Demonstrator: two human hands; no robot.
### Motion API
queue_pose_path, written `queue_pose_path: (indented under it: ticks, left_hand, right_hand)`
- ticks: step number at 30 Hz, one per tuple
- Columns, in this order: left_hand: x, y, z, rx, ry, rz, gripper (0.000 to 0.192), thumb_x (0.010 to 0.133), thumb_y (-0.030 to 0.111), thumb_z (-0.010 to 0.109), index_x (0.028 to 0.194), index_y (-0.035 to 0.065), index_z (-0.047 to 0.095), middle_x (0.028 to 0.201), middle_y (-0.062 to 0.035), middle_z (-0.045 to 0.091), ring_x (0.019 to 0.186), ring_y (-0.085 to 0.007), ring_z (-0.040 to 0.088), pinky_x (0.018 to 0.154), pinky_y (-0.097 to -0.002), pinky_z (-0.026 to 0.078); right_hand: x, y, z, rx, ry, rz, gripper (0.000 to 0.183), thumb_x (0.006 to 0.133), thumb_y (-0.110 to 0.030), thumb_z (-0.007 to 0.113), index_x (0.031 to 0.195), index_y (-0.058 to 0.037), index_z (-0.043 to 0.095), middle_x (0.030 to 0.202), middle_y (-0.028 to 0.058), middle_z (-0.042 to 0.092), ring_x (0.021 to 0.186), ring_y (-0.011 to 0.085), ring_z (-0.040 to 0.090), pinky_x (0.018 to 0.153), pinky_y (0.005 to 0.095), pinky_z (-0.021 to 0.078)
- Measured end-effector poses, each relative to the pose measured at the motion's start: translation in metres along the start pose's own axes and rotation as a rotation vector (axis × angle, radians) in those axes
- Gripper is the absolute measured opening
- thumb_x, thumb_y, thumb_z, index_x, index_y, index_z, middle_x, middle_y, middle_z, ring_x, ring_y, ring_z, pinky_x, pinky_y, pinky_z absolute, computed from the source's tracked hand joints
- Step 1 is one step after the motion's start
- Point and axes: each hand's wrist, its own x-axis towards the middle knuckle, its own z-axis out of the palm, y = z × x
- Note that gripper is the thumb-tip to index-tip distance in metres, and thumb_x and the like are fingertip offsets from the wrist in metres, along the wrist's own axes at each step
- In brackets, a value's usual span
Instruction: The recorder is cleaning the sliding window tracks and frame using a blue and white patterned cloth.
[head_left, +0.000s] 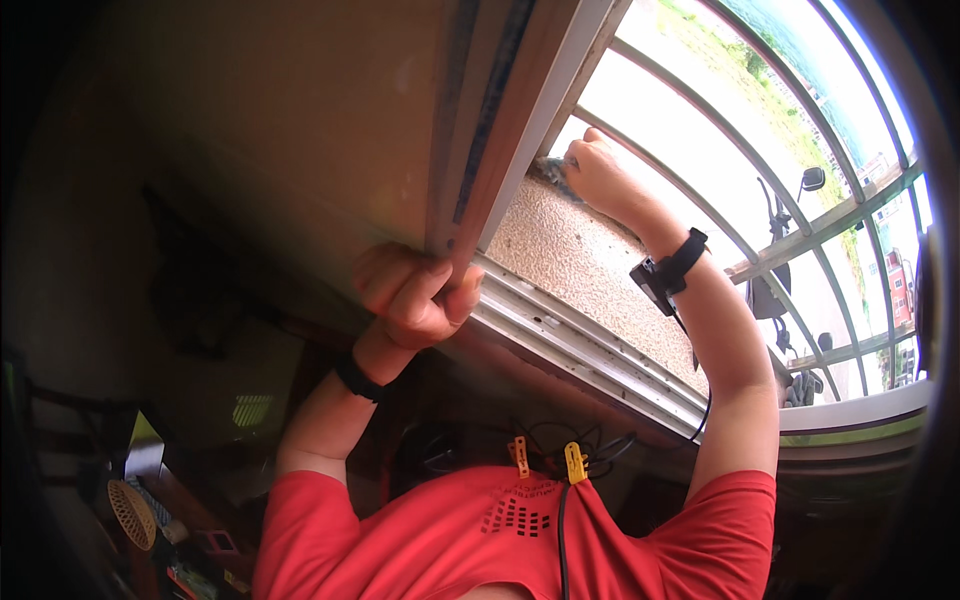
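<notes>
My left hand (420, 298) is closed around the lower end of a wooden jamb strip (487, 202) beside the window opening, its thumb on the window side. Through the opening reaches my right arm. At its end my right hand (600, 176) is curled into a fist over a dark grey cloth (553, 171), most of which the hand hides. The cloth lies in the corner of the rough, pebbled outer sill (577, 232), against the side of the frame. A white sliding window track (570, 330), with specks of dirt in it, runs between my two arms.
Curved metal security bars (690, 90) stand close beyond my right hand. A grey glove (804, 390) lies near their lower end. From a band device (664, 274) on my right wrist hangs a black cable. A woven basket (131, 514) sits at lower left.
</notes>
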Motion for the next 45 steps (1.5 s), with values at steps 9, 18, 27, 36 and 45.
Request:
queue_pose_path:
  ticks: [9, 18, 27, 36, 45]
  left_hand:
    - [-0.001, 0.002, 0.005, -0.012, 0.026, -0.001, 0.044, 0.092, 0.035, 0.07, 0.115, 0.007, 0.045, 0.108, -0.0091, 0.045, 0.088, -0.0234, 0.051, 0.069, -0.0358, 0.046]
    - [0.002, 0.0, 0.007, -0.056, 0.03, 0.002, 0.045, 0.092, 0.034, 0.07, 0.117, 0.006, 0.045, 0.105, -0.0104, 0.047, 0.081, -0.0243, 0.053, 0.065, -0.0364, 0.045]
    - [0.004, 0.0, 0.005, -0.094, 0.09, -0.045, 0.041, 0.088, 0.026, 0.076, 0.113, 0.0101, 0.048, 0.095, -0.0056, 0.054, 0.061, -0.0214, 0.056, 0.054, -0.0341, 0.046]
    - [0.003, -0.001, 0.008, -0.049, 0.107, -0.03, 0.041, 0.089, 0.029, 0.075, 0.111, 0.0082, 0.047, 0.097, -0.0059, 0.051, 0.062, -0.0205, 0.055, 0.054, -0.0334, 0.046]
    - [-0.004, -0.004, 0.006, -0.011, 0.091, -0.011, 0.043, 0.089, 0.032, 0.075, 0.112, 0.0089, 0.046, 0.103, -0.0063, 0.047, 0.069, -0.0196, 0.054, 0.056, -0.0323, 0.044]
  right_hand:
    - [0.008, 0.004, 0.053, 0.033, -0.22, -0.024, 0.021, 0.093, -0.011, 0.059, 0.102, 0.0031, 0.072, 0.115, 0.0166, 0.061, 0.109, 0.0353, 0.057, 0.093, 0.0413, 0.0488]
    - [-0.004, -0.007, 0.013, 0.044, -0.107, 0.072, 0.021, 0.096, -0.016, 0.061, 0.104, -0.0007, 0.073, 0.098, 0.0183, 0.059, 0.091, 0.0301, 0.06, 0.088, 0.0386, 0.0492]
    - [-0.04, -0.04, 0.018, 0.243, -0.422, -0.382, 0.029, 0.086, -0.008, 0.07, 0.115, -0.005, 0.072, 0.107, 0.0171, 0.055, 0.099, 0.0316, 0.057, 0.092, 0.0375, 0.0456]
    - [-0.03, -0.065, 0.008, 0.273, -0.425, -0.033, 0.023, 0.094, -0.017, 0.061, 0.1, 0.0032, 0.07, 0.107, 0.0228, 0.061, 0.099, 0.0344, 0.061, 0.089, 0.0431, 0.0481]
    - [-0.044, -0.044, -0.027, 0.059, -0.552, -0.147, 0.019, 0.093, -0.005, 0.063, 0.108, -0.0036, 0.073, 0.1, 0.0109, 0.055, 0.09, 0.0256, 0.055, 0.082, 0.036, 0.0483]
